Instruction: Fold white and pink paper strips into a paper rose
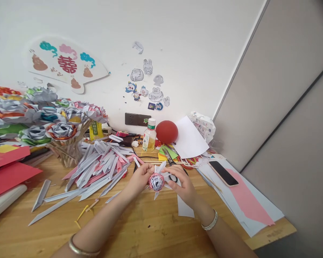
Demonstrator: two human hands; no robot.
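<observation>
Paper flower is pinched by left hand inside table edge; right hand, grip unclear

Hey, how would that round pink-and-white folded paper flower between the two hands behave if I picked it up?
The round pink-and-white paper flower is probably light, being folded from paper strips. It may crush if squeezed, since its layers look thin. The white paper tips sticking out would likely bend.
</observation>
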